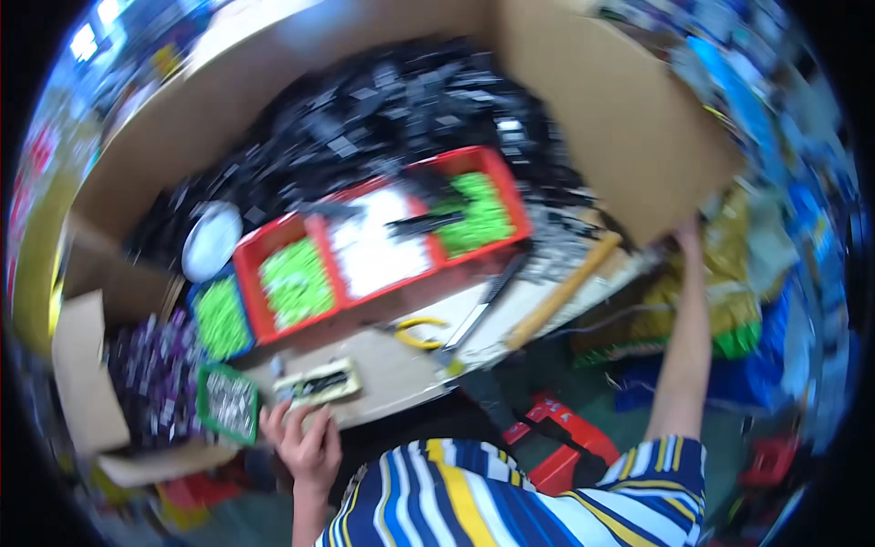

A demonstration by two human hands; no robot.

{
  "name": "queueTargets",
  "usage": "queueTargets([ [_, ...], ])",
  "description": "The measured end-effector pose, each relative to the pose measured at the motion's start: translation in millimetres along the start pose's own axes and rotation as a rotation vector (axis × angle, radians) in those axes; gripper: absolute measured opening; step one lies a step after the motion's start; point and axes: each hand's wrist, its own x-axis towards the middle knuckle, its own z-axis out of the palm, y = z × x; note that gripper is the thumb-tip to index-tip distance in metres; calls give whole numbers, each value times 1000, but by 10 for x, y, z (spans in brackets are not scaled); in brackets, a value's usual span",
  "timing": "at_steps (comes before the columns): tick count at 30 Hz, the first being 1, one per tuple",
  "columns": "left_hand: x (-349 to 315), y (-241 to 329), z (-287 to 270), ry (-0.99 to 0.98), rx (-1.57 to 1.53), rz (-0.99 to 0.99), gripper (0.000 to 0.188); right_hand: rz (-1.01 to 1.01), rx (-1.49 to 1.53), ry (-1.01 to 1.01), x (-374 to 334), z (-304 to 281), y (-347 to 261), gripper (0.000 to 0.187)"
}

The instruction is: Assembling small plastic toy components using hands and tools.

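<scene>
My left hand rests at the table's front edge, its fingers apart and holding nothing I can see. Just beyond its fingertips lies a cream block-shaped holder with dark pieces in its slot. A green tray of small silvery metal parts sits to the left of these fingers. My right arm stretches far out to the right, and my right hand is at the lower edge of a large cardboard flap. Blur and the flap hide its fingers.
A red divided tray holds bright green and white small pieces. Black flat parts heap behind it inside cardboard walls. Yellow-handled pliers, a wooden stick, a blue tray and a white round dish lie around it. Gold sacks stand right.
</scene>
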Motion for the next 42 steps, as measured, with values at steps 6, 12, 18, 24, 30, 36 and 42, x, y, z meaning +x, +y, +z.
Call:
queueTargets([
  [6,-186,-159,-90,91,37,-128,23,-85,-40,-185,-446,-414,623,46],
  [12,-326,-292,-172,113,132,-243,25,432,305,122,725,-2045,-2355,53],
  [18,-392,-430,72,123,76,-163,31,358,489,549,147,-2818,-4591,31],
  [24,-410,-456,196,152,93,-123,34,-419,1005,-243,-36,-2760,-6858,36],
  [30,-420,-454,282,149,107,-134,36,-700,1041,-392,16,-2646,-7521,41],
  [36,-459,-437,302,144,83,-112,37,-704,1041,-401,-58,-2552,-7709,37],
  [42,-465,-475,307,187,62,-119,32,-707,1100,-381,-80,-2483,-7813,21],
])
